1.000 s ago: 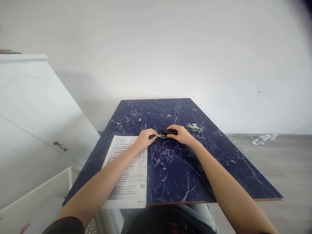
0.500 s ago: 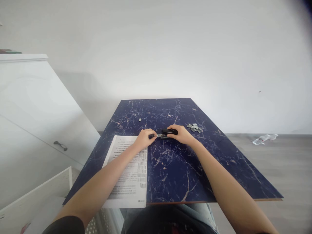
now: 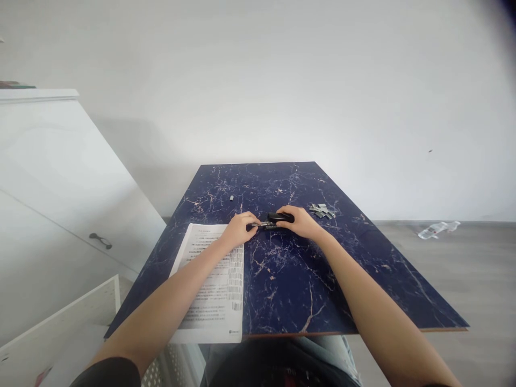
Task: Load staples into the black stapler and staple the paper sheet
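Observation:
A black stapler (image 3: 278, 217) lies across the middle of the table, its metal staple channel showing between my hands. My right hand (image 3: 297, 221) is wrapped round the stapler's right end. With thumb and fingers, my left hand (image 3: 241, 228) pinches the black left end of the stapler. Beyond my right hand lies a small heap of staple strips (image 3: 322, 210). One lone staple strip (image 3: 231, 198) rests farther back, up and left of the stapler. The printed sheets (image 3: 213, 301) lie partly under my left wrist and forearm.
The blue marbled table (image 3: 282, 290) reaches toward the white wall (image 3: 258, 80). At the left stands a white cabinet (image 3: 48, 177) with a dark handle (image 3: 100, 241). A clear plastic wrapper (image 3: 437, 230) lies on the grey floor at the right.
My left fingers have shifted slightly on the stapler's left end, and less of its black tip shows. My right hand has barely moved.

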`<act>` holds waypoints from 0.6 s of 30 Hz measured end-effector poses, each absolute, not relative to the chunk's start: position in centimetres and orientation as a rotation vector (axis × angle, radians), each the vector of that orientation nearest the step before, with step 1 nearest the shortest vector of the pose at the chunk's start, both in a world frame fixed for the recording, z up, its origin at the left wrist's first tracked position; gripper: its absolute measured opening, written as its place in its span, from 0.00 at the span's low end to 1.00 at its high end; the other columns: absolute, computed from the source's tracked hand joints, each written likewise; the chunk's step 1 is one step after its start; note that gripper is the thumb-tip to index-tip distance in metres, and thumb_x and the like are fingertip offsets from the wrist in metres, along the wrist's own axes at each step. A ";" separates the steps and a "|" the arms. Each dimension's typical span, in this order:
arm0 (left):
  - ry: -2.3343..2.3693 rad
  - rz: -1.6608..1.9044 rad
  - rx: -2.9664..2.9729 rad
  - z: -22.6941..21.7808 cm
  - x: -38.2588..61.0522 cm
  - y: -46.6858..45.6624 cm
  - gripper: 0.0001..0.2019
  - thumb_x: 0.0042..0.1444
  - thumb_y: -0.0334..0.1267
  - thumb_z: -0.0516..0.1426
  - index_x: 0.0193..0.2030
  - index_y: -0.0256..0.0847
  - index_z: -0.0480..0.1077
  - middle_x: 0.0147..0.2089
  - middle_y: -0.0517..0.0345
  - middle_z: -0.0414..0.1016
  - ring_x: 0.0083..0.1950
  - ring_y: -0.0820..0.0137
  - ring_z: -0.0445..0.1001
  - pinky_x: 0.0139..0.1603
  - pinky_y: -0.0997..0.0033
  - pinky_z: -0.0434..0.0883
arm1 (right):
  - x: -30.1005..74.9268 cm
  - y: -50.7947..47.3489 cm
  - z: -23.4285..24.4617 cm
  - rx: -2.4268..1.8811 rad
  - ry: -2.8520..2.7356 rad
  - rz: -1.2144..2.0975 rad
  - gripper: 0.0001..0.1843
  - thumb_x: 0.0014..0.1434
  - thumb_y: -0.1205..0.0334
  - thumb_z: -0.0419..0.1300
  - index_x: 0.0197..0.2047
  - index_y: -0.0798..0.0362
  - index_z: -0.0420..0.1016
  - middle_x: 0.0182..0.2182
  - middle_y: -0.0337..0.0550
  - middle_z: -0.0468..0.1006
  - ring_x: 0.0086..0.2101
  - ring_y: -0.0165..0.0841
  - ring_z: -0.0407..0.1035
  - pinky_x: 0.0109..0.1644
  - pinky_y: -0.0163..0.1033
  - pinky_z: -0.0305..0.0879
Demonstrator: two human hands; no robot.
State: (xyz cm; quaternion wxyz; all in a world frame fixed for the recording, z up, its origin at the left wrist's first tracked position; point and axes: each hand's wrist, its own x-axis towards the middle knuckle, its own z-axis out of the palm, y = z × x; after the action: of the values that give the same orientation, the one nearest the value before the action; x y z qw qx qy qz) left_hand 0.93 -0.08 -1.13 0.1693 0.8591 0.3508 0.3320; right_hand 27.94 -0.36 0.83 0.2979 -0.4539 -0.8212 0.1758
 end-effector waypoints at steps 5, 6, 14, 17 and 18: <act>1.023 1.005 2.397 -0.7 1.1 -0.4 0.10 0.58 0.38 0.61 0.47 0.43 0.77 0.45 0.52 0.79 0.44 0.62 0.78 0.51 0.59 0.73 | 27.9 -0.4 0.9 -1.214 -2.173 0.486 0.13 0.58 0.55 0.64 0.47 0.48 0.78 0.42 0.43 0.81 0.41 0.39 0.74 0.48 0.44 0.68; 1.060 1.047 2.357 -0.5 1.1 -0.5 0.10 0.59 0.40 0.60 0.47 0.43 0.77 0.43 0.52 0.80 0.44 0.62 0.78 0.51 0.60 0.73 | 28.0 -0.5 0.9 -1.212 -2.174 0.493 0.14 0.58 0.55 0.64 0.47 0.48 0.78 0.42 0.43 0.81 0.40 0.39 0.74 0.48 0.44 0.68; 1.231 1.152 2.014 -0.5 0.7 -0.7 0.15 0.64 0.49 0.54 0.34 0.42 0.74 0.30 0.57 0.80 0.31 0.66 0.78 0.37 0.68 0.73 | 28.2 0.3 0.4 -1.298 -1.879 0.490 0.19 0.63 0.44 0.57 0.44 0.50 0.79 0.39 0.45 0.81 0.41 0.39 0.73 0.47 0.42 0.68; 1.302 1.147 1.923 -0.5 0.9 -0.8 0.16 0.64 0.49 0.54 0.33 0.41 0.74 0.30 0.56 0.80 0.30 0.66 0.79 0.36 0.68 0.74 | 28.7 1.0 -0.2 -1.463 -1.620 0.571 0.27 0.64 0.39 0.53 0.36 0.53 0.80 0.34 0.46 0.81 0.37 0.39 0.73 0.44 0.41 0.67; 1.337 1.133 1.896 -0.5 0.9 -0.8 0.16 0.64 0.49 0.54 0.33 0.41 0.74 0.30 0.56 0.80 0.29 0.67 0.80 0.35 0.69 0.74 | 28.9 1.1 -0.3 -1.512 -1.534 0.613 0.30 0.63 0.37 0.52 0.34 0.54 0.81 0.33 0.47 0.81 0.36 0.39 0.73 0.43 0.41 0.66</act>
State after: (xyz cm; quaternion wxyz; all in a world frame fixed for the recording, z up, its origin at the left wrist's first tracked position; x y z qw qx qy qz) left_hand 0.90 -0.78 -0.52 0.2761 0.7059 0.4975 0.4218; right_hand 28.92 1.11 -0.28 0.4358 -0.6078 -0.6164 0.2464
